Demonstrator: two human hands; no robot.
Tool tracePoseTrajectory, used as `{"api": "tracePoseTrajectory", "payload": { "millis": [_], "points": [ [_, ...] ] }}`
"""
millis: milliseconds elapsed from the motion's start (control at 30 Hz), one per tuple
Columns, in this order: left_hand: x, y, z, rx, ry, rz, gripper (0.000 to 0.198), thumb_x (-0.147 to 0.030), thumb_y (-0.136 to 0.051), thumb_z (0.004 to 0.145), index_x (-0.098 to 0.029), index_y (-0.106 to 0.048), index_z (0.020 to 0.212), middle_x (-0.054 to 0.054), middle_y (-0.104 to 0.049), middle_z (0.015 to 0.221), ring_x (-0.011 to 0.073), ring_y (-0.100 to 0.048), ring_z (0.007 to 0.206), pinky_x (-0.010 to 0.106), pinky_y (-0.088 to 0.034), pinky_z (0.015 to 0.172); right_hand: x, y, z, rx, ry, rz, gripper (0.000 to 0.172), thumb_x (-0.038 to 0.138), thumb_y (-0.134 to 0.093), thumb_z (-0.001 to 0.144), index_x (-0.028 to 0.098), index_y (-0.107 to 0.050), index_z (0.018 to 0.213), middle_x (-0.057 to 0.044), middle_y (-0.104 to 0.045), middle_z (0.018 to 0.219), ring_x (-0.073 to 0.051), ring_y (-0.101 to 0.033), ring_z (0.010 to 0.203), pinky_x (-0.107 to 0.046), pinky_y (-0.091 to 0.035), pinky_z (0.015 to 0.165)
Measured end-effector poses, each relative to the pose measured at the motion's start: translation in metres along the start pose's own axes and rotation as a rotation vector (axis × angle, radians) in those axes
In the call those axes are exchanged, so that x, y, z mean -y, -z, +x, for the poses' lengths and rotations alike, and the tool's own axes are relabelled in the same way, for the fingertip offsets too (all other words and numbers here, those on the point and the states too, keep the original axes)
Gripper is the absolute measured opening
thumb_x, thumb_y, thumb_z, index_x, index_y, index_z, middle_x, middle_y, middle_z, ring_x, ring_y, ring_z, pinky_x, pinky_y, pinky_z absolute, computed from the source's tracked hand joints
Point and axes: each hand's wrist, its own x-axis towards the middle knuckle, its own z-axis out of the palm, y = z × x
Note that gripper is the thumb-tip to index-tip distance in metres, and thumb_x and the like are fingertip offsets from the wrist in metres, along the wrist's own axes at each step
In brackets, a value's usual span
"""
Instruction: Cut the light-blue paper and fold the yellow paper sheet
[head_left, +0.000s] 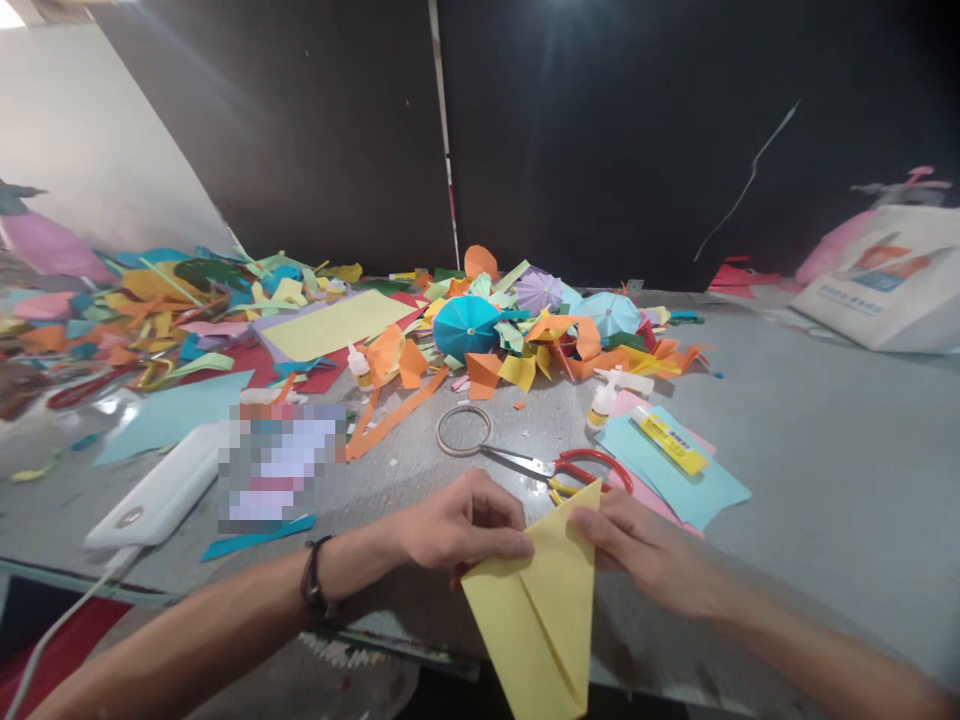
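A folded sheet of yellow paper point(536, 620) hangs between my hands over the table's front edge, with a crease running down its middle. My left hand point(469, 525) pinches its upper left side, thumb on the front and curled fingers behind. On the upper right corner, my right hand point(626, 535) grips the paper the same way, most of its fingers hidden. Just beyond the paper lie scissors point(592, 468) with red and yellow handles. Their blade tips touch a roll of tape point(464, 430).
A heap of coloured paper scraps point(517, 340) with paper umbrellas spans the back. Light blue sheets point(694, 490) with a yellow tube point(671, 442) lie right, near a glue bottle point(602, 402). A white power bank point(161, 485) with a cable sits left; a white bag point(885, 290) stands far right.
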Motion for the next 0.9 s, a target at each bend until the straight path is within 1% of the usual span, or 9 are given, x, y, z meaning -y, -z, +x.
{"api": "tracePoseTrajectory", "payload": {
  "millis": [267, 367, 467, 567, 733, 800, 900],
  "points": [
    [0.0, 0.001, 0.0, -0.032, -0.013, -0.003, 0.042, -0.049, -0.077, 0.089, -0.014, -0.063, 0.071, -0.005, -0.052, 0.052, 0.005, -0.044, 0.036, 0.014, -0.035, 0.031, -0.006, 0.003, 0.002, 0.07, 0.021, -0.072, 0.07, 0.085, -0.03, 0.097, 0.022, -0.036, 0.065, 0.004, -0.033, 0.064, -0.012, -0.03, 0.059, -0.03, -0.025, 0.057],
    [-0.001, 0.002, -0.001, -0.036, -0.011, 0.006, 0.042, -0.049, -0.077, 0.089, -0.014, -0.063, 0.07, -0.005, -0.052, 0.052, 0.0043, -0.043, 0.036, 0.013, -0.034, 0.032, -0.005, 0.004, 0.001, 0.076, 0.043, -0.068, 0.071, 0.085, -0.03, 0.097, 0.022, -0.037, 0.065, 0.004, -0.036, 0.065, -0.013, -0.033, 0.061, -0.029, -0.027, 0.058],
    [-0.001, 0.002, -0.001, -0.043, -0.008, 0.013, 0.042, -0.05, -0.076, 0.089, -0.014, -0.063, 0.071, -0.006, -0.051, 0.052, 0.0039, -0.042, 0.036, 0.013, -0.033, 0.032, -0.002, 0.004, 0.002, 0.136, 0.063, -0.073, 0.07, 0.083, -0.031, 0.098, 0.022, -0.04, 0.067, 0.003, -0.04, 0.066, -0.013, -0.036, 0.063, -0.029, -0.029, 0.059],
    [0.0, 0.002, -0.001, -0.042, -0.009, 0.017, 0.043, -0.051, -0.077, 0.088, -0.014, -0.063, 0.071, -0.006, -0.051, 0.052, 0.0039, -0.042, 0.037, 0.013, -0.032, 0.033, 0.001, 0.004, 0.002, 0.165, 0.08, -0.085, 0.069, 0.083, -0.03, 0.098, 0.022, -0.041, 0.067, 0.002, -0.041, 0.066, -0.014, -0.037, 0.062, -0.029, -0.03, 0.059],
    [0.0, 0.002, 0.0, -0.059, -0.021, 0.014, 0.044, -0.053, -0.077, 0.088, -0.013, -0.064, 0.072, -0.005, -0.052, 0.053, 0.0044, -0.043, 0.037, 0.014, -0.033, 0.033, 0.004, 0.003, 0.0, 0.204, 0.059, -0.101, 0.071, 0.085, -0.028, 0.096, 0.022, -0.042, 0.068, 0.0, -0.045, 0.069, -0.016, -0.042, 0.066, -0.029, -0.035, 0.061],
    [0.0, 0.003, 0.0, -0.064, -0.032, 0.019, 0.044, -0.052, -0.077, 0.088, -0.013, -0.065, 0.072, -0.005, -0.052, 0.053, 0.0043, -0.043, 0.037, 0.014, -0.033, 0.034, 0.005, 0.002, 0.0, 0.199, 0.044, -0.126, 0.071, 0.085, -0.027, 0.096, 0.022, -0.042, 0.067, 0.0, -0.046, 0.07, -0.016, -0.043, 0.067, -0.029, -0.036, 0.062],
    [0.0, 0.003, 0.0, -0.073, -0.04, 0.02, 0.044, -0.052, -0.077, 0.088, -0.013, -0.064, 0.072, -0.005, -0.052, 0.052, 0.0043, -0.042, 0.038, 0.014, -0.032, 0.034, 0.002, 0.002, 0.0, 0.207, 0.066, -0.135, 0.072, 0.084, -0.03, 0.096, 0.021, -0.05, 0.069, -0.001, -0.05, 0.072, -0.016, -0.047, 0.069, -0.029, -0.04, 0.063]
  ]
}}
